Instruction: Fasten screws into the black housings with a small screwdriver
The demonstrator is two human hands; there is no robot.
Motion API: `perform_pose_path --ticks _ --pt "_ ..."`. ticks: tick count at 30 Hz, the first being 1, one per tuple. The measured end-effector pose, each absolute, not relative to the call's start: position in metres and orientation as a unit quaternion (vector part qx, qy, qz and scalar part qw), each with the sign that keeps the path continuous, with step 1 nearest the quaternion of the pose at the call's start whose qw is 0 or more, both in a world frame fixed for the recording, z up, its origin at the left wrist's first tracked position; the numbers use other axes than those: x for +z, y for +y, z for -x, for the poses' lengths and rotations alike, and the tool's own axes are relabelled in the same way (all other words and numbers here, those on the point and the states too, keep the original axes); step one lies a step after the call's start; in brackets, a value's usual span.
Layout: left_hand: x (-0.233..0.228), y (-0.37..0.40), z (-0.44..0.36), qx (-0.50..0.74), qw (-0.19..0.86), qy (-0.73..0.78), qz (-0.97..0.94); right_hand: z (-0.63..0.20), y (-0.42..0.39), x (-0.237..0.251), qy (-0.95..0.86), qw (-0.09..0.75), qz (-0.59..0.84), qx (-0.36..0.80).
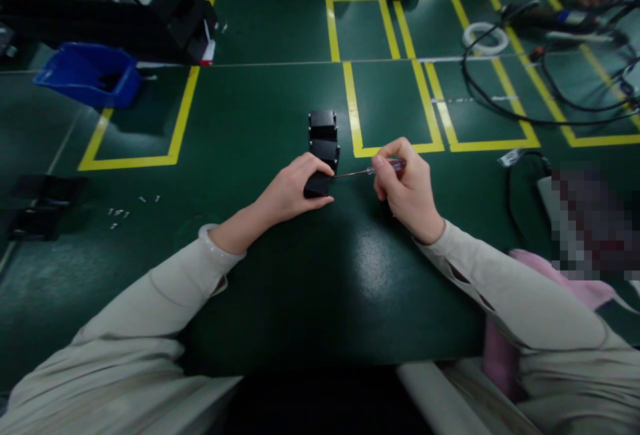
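A blue bin (87, 75) sits far left on the green table (260, 115), small screws (119, 212) scattered nearer. The left hand (293, 190) is curled over the nearest black block (318, 185), fingers closed on it at mid-table. Just right, the right hand (404, 185) pinches a screwdriver (373, 170), its tip at the block. Cables (550, 88) lie far right.

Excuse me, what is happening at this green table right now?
A person steadies a small black part with the left hand and holds a thin screwdriver in the right hand, its tip at the part. Two more black parts stand in line behind it. Tiny screws lie to the left.
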State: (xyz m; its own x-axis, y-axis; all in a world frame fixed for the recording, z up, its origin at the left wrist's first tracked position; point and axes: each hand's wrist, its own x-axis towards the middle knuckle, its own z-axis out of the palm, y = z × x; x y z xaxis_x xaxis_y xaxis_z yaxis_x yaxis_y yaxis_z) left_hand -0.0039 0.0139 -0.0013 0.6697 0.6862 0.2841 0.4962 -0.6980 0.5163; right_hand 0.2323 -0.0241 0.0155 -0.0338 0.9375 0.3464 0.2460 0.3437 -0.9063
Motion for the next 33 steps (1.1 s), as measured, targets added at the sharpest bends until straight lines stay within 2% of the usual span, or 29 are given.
perform_pose_path --ticks 33 --pt "-0.0008 0.0138 0.0029 0.241 0.198 0.329 -0.891 -0.2333 -0.0249 0.0121 -0.651 0.508 0.466 0.317"
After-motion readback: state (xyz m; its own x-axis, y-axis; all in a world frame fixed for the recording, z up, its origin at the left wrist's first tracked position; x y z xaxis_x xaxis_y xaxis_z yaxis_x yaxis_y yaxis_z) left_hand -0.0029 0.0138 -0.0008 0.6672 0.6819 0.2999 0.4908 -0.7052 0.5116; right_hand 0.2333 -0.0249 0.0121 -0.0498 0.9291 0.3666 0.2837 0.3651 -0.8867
